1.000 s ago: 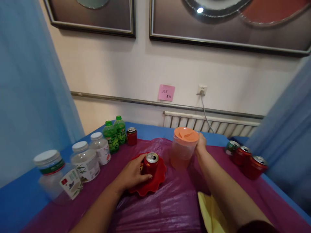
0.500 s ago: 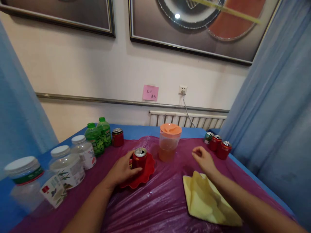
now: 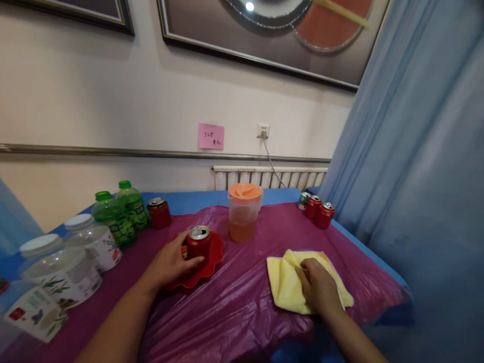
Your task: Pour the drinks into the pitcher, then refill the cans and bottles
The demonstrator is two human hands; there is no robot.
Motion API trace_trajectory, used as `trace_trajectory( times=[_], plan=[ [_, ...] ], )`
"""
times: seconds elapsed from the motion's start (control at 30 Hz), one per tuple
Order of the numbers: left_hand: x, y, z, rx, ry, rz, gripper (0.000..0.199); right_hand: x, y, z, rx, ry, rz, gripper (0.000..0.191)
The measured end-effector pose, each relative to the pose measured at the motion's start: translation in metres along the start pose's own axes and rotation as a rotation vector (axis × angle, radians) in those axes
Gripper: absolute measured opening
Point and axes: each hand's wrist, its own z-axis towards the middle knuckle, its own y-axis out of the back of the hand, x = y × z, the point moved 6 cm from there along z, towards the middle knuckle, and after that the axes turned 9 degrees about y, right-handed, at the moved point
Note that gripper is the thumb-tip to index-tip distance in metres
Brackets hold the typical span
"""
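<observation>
On a desk (image 3: 196, 199) under a purple sheet (image 3: 227, 307), a yellow cloth (image 3: 283, 288) lies in the grip of the right hand (image 3: 319, 285) and a red can (image 3: 199, 245) in that of the left hand (image 3: 170, 262).
The cloth, spread loosely on the sheet at the right, looks light, soft and limp; the right grip is narrow, fingers gathered on its middle, and a raised fold seems the easiest hold. The scalloped red dish (image 3: 215, 257) beneath the can looks stiff and smooth, best taken by its rim. The can stands upright on it, thumb and fingers curled around its side; its thin wall is probably slick and easily dented, so a gentle hold around the body suits. Its contents, and so its weight, cannot be told.
</observation>
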Motion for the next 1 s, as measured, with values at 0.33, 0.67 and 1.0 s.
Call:
trace_trajectory(
  times=[0.33, 0.67, 1.0],
  plan=[
    [0.001, 0.005, -0.001, -0.007, 0.024, -0.079, 0.088, 0.04, -0.009, 0.047, 0.278, 0.268, 0.365, 0.011],
    [-0.012, 0.008, -0.012, -0.004, 0.017, -0.146, 0.077, 0.122, -0.021, 0.101, 0.299, 0.725, 0.272, 0.012],
    [-0.009, 0.008, -0.016, -0.053, 0.006, -0.169, 0.074, 0.159, -0.076, 0.108, -0.041, 0.536, 0.707, 0.024]
  ],
)
